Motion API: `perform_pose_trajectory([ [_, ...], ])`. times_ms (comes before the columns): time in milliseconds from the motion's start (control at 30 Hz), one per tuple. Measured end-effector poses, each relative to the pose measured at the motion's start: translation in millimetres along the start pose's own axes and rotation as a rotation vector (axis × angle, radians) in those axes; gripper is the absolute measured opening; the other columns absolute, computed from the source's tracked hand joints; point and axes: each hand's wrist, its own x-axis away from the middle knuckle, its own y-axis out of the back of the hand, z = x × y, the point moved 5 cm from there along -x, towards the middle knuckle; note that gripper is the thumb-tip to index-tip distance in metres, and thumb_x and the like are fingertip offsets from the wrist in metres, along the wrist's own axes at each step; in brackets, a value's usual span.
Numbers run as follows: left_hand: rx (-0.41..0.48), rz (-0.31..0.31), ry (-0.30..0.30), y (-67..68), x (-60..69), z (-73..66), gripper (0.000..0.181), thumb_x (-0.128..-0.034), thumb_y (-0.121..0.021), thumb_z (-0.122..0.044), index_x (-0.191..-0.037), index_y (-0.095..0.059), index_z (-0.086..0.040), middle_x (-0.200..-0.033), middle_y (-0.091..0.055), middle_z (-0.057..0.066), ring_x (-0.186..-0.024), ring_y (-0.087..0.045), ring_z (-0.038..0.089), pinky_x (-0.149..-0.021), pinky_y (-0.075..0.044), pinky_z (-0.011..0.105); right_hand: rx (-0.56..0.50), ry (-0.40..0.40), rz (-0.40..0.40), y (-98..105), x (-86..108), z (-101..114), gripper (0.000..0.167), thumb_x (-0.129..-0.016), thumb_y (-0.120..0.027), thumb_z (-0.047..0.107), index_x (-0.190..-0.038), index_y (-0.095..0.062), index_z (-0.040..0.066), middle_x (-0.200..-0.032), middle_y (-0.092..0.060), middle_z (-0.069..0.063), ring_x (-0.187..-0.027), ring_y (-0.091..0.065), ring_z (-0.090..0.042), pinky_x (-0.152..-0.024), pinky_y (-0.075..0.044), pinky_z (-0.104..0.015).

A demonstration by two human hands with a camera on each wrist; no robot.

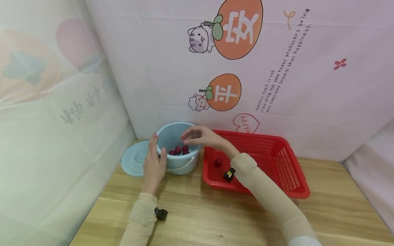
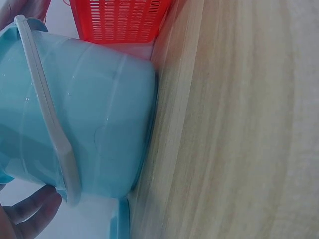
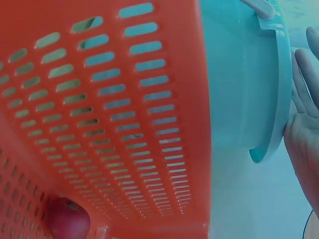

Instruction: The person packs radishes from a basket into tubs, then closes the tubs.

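A light blue bucket stands upright on the table, with several dark red, plum-like round fruits at its bottom. My left hand rests against the bucket's left side, its fingers and thumb spread along the outside near the rim; in the left wrist view its fingertips touch the wall by the white handle. Over the bucket's right rim reaches my right hand, fingers extended above the opening, no fruit visible in it. One similar fruit lies in the red basket, below my right forearm.
A round light blue lid lies left of the bucket, partly behind the left hand. The red basket stands close to the bucket's right. Printed cloth hangs behind and at the left side of the wooden table.
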Motion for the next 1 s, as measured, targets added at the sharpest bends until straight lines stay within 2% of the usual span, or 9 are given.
perform_pose_trajectory([
  [133,0.002,-0.002,-0.004,3.0,0.5,0.4,0.068,-0.1114,-0.034,-0.054,-0.165,-0.034,-0.013,-0.171,-0.033,-0.002,-0.083,-0.065,0.033,-0.065,-0.053,0.055,-0.019,0.021,-0.03,0.6,0.8,-3.4,0.029,-0.1,-0.075,0.021,-0.128,-0.073,0.015,-0.125,-0.075,-0.006,-0.122,-0.069,-0.027,-0.105,-0.053,-0.041],
  [267,0.004,-0.008,-0.016,4.4,0.4,-0.5,0.068,-0.1117,-0.035,-0.054,-0.165,-0.034,-0.011,-0.172,-0.033,-0.001,-0.087,-0.065,0.035,-0.066,-0.053,0.057,-0.063,0.047,-0.063,3.5,3.5,-4.2,0.029,-0.1,-0.073,0.018,-0.128,-0.072,0.011,-0.125,-0.074,-0.008,-0.123,-0.068,-0.032,-0.105,-0.053,-0.042],
  [400,0.014,-0.007,-0.03,3.6,2.7,-2.2,0.068,-0.1121,-0.034,-0.053,-0.164,-0.035,-0.009,-0.171,-0.033,0.002,-0.082,-0.064,0.033,-0.065,-0.052,0.055,-0.104,0.06,-0.07,5.4,7.8,-5.5,0.027,-0.1,-0.073,0.009,-0.127,-0.072,0.007,-0.124,-0.075,-0.012,-0.123,-0.068,-0.035,-0.105,-0.053,-0.043],
  [567,0.009,-0.017,-0.031,1.9,2.8,-1.4,0.074,-0.111,-0.029,-0.06,-0.164,-0.035,-0.009,-0.171,-0.034,0.002,-0.076,-0.06,0.028,-0.057,-0.047,0.046,-0.055,0.08,-0.113,10.0,11.9,-6.0,0.032,-0.099,-0.074,0.011,-0.131,-0.072,0.009,-0.126,-0.075,-0.009,-0.12,-0.07,-0.027,-0.104,-0.054,-0.041],
  [767,-0.012,-0.052,-0.045,3.1,-0.1,-0.1,0.074,-0.1108,-0.028,-0.061,-0.164,-0.037,-0.01,-0.17,-0.037,0.001,-0.073,-0.057,0.028,-0.055,-0.044,0.045,-0.059,0.126,-0.202,25.4,18.7,-9.0,0.034,-0.098,-0.075,0.012,-0.132,-0.071,0.008,-0.129,-0.073,-0.01,-0.12,-0.068,-0.03,-0.102,-0.055,-0.044],
  [1000,-0.001,-0.03,-0.05,-0.5,1.6,-0.5,0.069,-0.1122,-0.033,-0.053,-0.163,-0.037,-0.007,-0.171,-0.035,0.002,-0.075,-0.059,0.028,-0.057,-0.046,0.045,-0.001,0.033,-0.242,44.9,45.0,-24.9,0.035,-0.097,-0.078,0.025,-0.128,-0.073,0.009,-0.128,-0.071,-0.016,-0.119,-0.065,-0.029,-0.103,-0.054,-0.047],
])
